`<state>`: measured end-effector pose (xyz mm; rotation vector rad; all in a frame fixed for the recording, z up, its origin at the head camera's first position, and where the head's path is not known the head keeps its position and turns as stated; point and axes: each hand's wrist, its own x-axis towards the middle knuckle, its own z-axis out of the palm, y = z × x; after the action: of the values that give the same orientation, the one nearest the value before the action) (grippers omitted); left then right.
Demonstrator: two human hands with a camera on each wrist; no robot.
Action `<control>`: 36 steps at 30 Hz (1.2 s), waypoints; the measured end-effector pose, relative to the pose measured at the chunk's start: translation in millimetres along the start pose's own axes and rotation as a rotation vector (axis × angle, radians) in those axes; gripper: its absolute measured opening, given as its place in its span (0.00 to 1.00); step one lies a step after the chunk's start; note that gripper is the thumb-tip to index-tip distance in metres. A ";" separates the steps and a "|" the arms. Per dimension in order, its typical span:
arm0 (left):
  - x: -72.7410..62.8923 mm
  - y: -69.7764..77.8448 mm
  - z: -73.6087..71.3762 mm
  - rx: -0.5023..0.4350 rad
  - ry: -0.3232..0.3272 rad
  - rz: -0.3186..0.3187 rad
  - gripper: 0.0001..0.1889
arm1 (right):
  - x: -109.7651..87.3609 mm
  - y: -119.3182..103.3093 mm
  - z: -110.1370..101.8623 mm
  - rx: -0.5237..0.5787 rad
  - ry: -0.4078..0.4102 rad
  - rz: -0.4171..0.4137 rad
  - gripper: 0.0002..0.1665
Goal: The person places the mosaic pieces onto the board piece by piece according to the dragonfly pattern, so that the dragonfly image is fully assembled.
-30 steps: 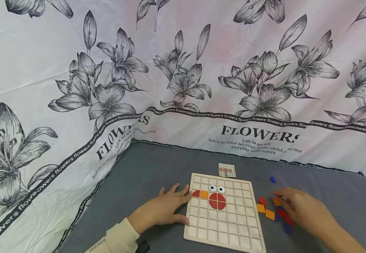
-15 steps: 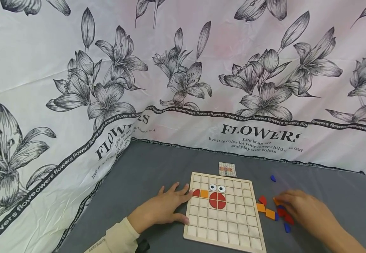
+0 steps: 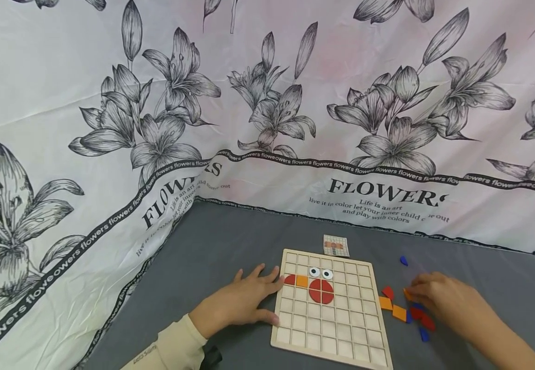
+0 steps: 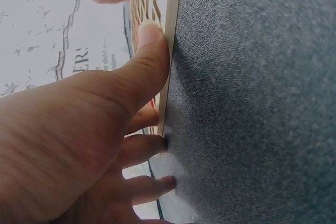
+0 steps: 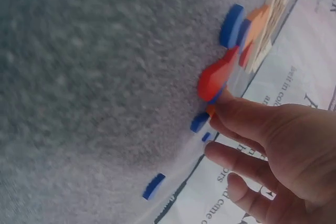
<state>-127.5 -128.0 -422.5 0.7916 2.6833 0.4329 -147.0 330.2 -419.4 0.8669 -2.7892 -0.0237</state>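
My left hand (image 3: 239, 300) rests at the left edge of a wooden grid board (image 3: 304, 329), fingers spread, thumb on the frame; the left wrist view shows the thumb (image 4: 149, 35) over its rim. On the board sit two round eye pieces (image 3: 320, 273), a red disc (image 3: 321, 291) made of quarter pieces, an orange square (image 3: 301, 281) and a red rounded piece (image 3: 290, 279). Right of the board, my right hand (image 3: 447, 300) pinches a small orange tile (image 3: 407, 294) between thumb and index finger. That orange tile (image 5: 210, 110) is mostly hidden by the fingers in the right wrist view.
Red pieces (image 3: 422, 317), orange tiles (image 3: 399, 313) and blue pieces (image 3: 423, 335) lie loose between board and right hand. Farther back lies one blue piece (image 3: 403, 260). A small pattern card (image 3: 336, 245) lies behind the board. A flower-printed cloth (image 3: 267, 195) borders the grey table.
The right hand's fingers have drawn together on the orange tile and shifted slightly, uncovering more of the red and blue pieces. My left hand stays at the board's edge. The head view has tilted slightly.
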 end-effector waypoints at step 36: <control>-2.3 2.4 -2.1 -0.010 0.008 -0.005 0.47 | 65.2 -88.8 -13.7 0.078 0.194 -0.197 0.17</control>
<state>-125.4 -127.8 -419.2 0.7815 2.6882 0.4492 -146.8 220.9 -399.8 1.0972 -2.5314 0.1307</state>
